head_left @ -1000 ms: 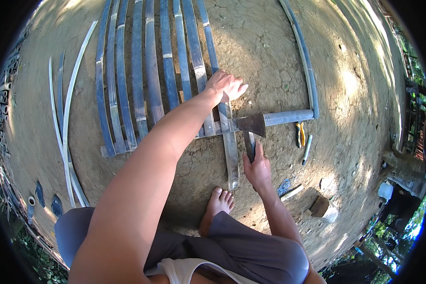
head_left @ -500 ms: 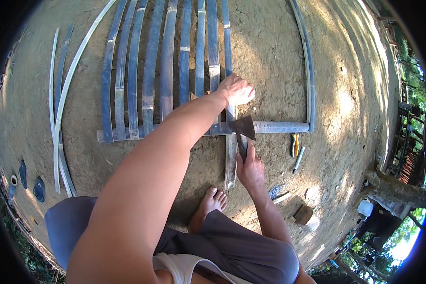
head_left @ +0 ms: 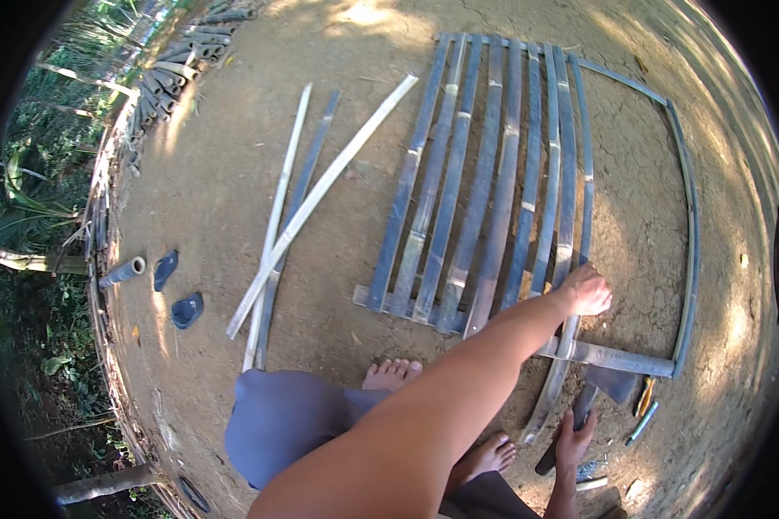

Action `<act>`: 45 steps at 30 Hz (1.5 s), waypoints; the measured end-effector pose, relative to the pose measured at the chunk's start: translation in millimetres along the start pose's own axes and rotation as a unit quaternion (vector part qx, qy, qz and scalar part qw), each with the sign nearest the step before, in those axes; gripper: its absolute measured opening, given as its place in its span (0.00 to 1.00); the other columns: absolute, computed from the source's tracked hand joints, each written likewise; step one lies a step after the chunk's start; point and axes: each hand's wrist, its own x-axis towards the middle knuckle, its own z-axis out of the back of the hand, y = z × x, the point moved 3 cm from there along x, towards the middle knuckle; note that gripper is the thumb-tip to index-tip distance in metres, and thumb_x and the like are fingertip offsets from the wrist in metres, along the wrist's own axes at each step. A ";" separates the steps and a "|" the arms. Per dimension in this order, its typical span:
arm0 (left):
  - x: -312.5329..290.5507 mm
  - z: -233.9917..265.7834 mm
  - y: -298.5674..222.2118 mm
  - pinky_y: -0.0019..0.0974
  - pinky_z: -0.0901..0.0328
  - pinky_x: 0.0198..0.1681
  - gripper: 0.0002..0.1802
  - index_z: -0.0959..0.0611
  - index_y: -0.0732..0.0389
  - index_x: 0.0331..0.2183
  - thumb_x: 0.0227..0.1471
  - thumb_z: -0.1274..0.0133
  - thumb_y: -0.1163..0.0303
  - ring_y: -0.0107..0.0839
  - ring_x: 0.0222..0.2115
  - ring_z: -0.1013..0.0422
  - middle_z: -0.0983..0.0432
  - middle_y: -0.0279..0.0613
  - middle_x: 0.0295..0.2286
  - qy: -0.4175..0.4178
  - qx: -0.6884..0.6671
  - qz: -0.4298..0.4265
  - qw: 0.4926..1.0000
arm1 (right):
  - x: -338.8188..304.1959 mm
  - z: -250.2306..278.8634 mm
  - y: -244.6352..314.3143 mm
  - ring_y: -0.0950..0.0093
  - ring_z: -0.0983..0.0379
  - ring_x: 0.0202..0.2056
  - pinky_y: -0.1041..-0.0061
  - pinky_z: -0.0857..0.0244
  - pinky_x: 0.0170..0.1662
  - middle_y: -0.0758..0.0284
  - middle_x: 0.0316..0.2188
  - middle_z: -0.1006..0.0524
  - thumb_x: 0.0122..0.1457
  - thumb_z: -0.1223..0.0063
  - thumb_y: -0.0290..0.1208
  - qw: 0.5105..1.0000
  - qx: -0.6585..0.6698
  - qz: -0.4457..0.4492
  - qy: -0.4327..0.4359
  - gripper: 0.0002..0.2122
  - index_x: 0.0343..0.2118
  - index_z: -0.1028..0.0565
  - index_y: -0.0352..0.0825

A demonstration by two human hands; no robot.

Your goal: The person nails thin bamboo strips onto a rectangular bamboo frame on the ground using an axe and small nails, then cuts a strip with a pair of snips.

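My left hand (head_left: 587, 291) is closed around a bamboo slat (head_left: 545, 405), the rightmost in a row of slats. The slat's near end runs past the bottom crosspiece (head_left: 625, 356) toward my foot. In my right hand (head_left: 573, 443) is the dark handle of a hatchet. Its broad metal head (head_left: 612, 382) lies just on the near side of the crosspiece, to the right of the slat. Several split bamboo slats (head_left: 472, 208) lie side by side across the frame, left of my left hand.
Yellow-handled pliers (head_left: 645, 396) and a marker pen (head_left: 642, 422) lie by the frame's near right corner. Three loose bamboo strips (head_left: 320, 189) rest to the left. Farther left are dark sandals (head_left: 187, 310) and a bamboo tube (head_left: 123, 272). Bamboo poles (head_left: 177, 73) are piled far left.
The view has swung left, so the frame and both hands appear farther right. My left hand stays on the slat, and the hatchet is still in my right hand, its head now tilted rightward.
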 end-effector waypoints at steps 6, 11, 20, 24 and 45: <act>6.8 -3.9 -5.5 0.50 0.33 0.49 0.22 0.16 0.52 0.26 0.65 0.59 0.54 0.44 0.28 0.18 0.18 0.44 0.21 -0.065 0.045 -0.024 0.997 | 4.1 43.5 -108.7 0.71 0.27 0.23 0.67 0.34 0.27 0.65 0.22 0.28 0.70 0.44 0.35 0.983 -0.152 0.067 -0.079 0.13 0.50 0.27 0.33; -16.9 -32.6 16.7 0.51 0.32 0.50 0.22 0.17 0.54 0.29 0.66 0.57 0.52 0.43 0.32 0.18 0.17 0.44 0.25 -0.090 0.027 -0.011 0.995 | -23.5 101.4 -103.0 0.56 0.21 0.34 0.55 0.28 0.36 0.53 0.36 0.18 0.67 0.40 0.40 0.859 -0.423 0.207 -0.199 0.15 0.51 0.21 0.38; -18.4 12.3 -2.7 0.52 0.29 0.46 0.20 0.16 0.57 0.28 0.62 0.47 0.52 0.44 0.37 0.23 0.20 0.48 0.31 -0.243 -0.142 -0.046 0.958 | -36.3 137.1 -144.5 0.54 0.20 0.38 0.58 0.29 0.44 0.53 0.36 0.17 0.62 0.41 0.27 0.944 -0.264 -0.095 -0.172 0.08 0.40 0.18 0.29; -48.4 28.4 10.6 0.45 0.27 0.45 0.15 0.14 0.55 0.34 0.64 0.42 0.54 0.34 0.31 0.22 0.16 0.40 0.28 -0.303 -0.117 0.037 0.945 | -15.3 138.2 -155.2 0.56 0.18 0.35 0.59 0.26 0.41 0.57 0.31 0.16 0.60 0.40 0.27 0.945 -0.278 -0.028 -0.171 0.04 0.37 0.19 0.35; -183.4 -27.1 -132.9 0.31 0.25 0.39 0.16 0.15 0.65 0.48 0.57 0.37 0.80 0.23 0.35 0.19 0.13 0.42 0.35 -0.065 -0.524 0.059 0.847 | 14.6 11.5 37.2 0.90 0.29 0.31 0.87 0.35 0.32 0.76 0.34 0.18 0.68 0.38 0.29 0.968 0.223 0.021 0.110 0.06 0.43 0.18 0.33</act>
